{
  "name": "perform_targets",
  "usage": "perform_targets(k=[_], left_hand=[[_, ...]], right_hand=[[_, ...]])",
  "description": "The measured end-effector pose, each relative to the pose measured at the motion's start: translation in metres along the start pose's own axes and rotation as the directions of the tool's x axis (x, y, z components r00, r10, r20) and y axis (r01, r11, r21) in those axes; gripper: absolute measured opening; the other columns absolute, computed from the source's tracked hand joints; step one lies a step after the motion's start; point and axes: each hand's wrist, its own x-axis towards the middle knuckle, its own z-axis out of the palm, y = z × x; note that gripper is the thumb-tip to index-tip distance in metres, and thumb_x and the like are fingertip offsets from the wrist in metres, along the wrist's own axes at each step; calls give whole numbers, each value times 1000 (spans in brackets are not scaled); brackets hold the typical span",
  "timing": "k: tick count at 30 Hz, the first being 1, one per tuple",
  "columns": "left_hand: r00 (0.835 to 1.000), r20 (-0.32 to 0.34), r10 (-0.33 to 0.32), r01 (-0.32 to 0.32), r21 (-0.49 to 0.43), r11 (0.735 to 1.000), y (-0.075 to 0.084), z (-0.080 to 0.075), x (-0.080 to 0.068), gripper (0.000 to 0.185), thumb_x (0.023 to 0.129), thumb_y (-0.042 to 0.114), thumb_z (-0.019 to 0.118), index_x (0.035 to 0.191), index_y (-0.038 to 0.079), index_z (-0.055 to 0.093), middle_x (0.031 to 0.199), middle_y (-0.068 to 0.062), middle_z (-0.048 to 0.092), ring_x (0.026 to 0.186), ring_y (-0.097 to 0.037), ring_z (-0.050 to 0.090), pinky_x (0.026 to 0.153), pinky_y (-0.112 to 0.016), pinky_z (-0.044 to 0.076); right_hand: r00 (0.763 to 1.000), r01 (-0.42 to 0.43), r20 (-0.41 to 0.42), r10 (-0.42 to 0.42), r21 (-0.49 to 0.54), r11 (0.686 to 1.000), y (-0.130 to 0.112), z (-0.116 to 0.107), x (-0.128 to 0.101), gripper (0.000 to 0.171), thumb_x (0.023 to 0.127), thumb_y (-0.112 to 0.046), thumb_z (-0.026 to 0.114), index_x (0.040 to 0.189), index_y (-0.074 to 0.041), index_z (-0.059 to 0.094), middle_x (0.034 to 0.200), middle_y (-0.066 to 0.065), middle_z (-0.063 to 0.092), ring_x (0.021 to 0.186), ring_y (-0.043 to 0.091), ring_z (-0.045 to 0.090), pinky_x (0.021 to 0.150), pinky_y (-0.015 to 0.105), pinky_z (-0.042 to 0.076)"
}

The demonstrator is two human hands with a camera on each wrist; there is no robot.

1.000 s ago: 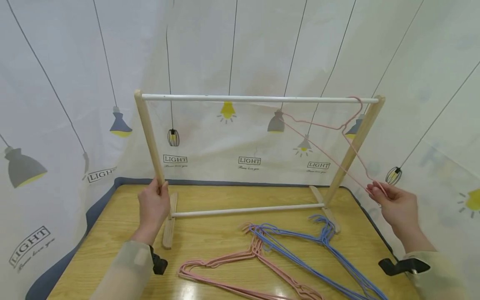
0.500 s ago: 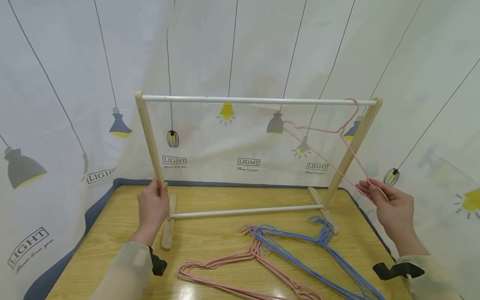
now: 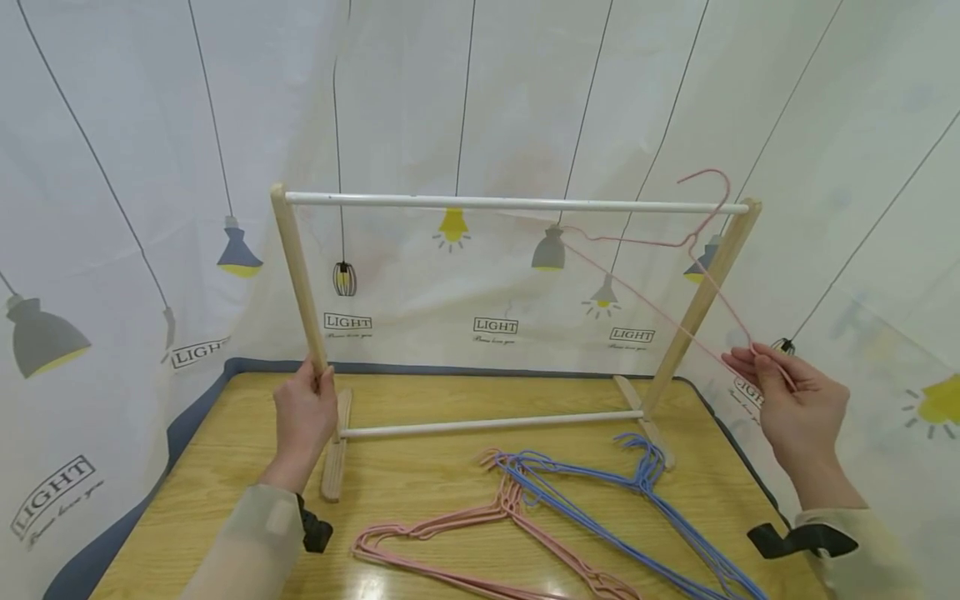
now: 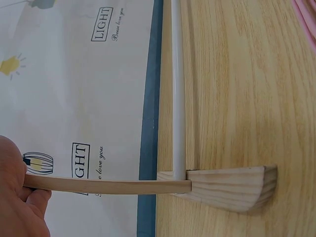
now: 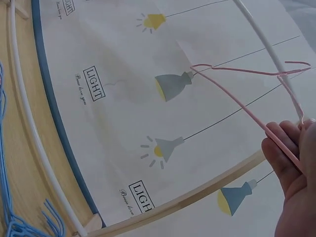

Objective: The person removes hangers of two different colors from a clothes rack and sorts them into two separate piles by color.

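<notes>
A clothes rack with a white top rail (image 3: 480,202) and wooden uprights stands on the table. My left hand (image 3: 306,408) grips its left upright (image 3: 296,275) low down; in the left wrist view the fingers wrap the wooden post (image 4: 98,185). At the right, my right hand (image 3: 806,412) pinches one end of a pink clothes hanger (image 3: 691,240). That hanger is tilted, its hook raised above the rail near the right upright (image 3: 697,321), with the hook's tip apart from the rail. The right wrist view shows the hanger's wire (image 5: 247,111) running into the fingers.
Several pink hangers (image 3: 450,521) and several blue hangers (image 3: 592,508) lie overlapping on the wooden table (image 3: 225,500) before the rack. A white lower bar (image 3: 491,423) joins the rack's feet. A lamp-printed curtain (image 3: 405,108) hangs close behind and at the sides.
The pink hanger's hook was over the rail at the right; it dipped slightly, then rose above the rail. My right hand shifted left, then back right and up. My left hand kept its grip.
</notes>
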Motion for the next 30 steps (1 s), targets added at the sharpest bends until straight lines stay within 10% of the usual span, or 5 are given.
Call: perform_targets(k=[16,30], left_hand=[[999,14,-38,38,15,999,3,-1,0,14,108,8,61,106,-4,67,82,-21,70,60,-28,58,48,-32,44],[997,35,-73,73,20,997,3,0,1,18,109,11,59,113,-4,68,87,-22,71,63,-30,60,51,-35,48]], right_hand=[[998,-18,54,10,154,988,-44,8,-17,29,102,5,63,124,24,62,100,17,79,89,22,78,86,33,56],[930,-169,358,80,223,960,-42,14,-70,26,107,10,50,127,22,61,110,17,78,99,26,77,88,36,56]])
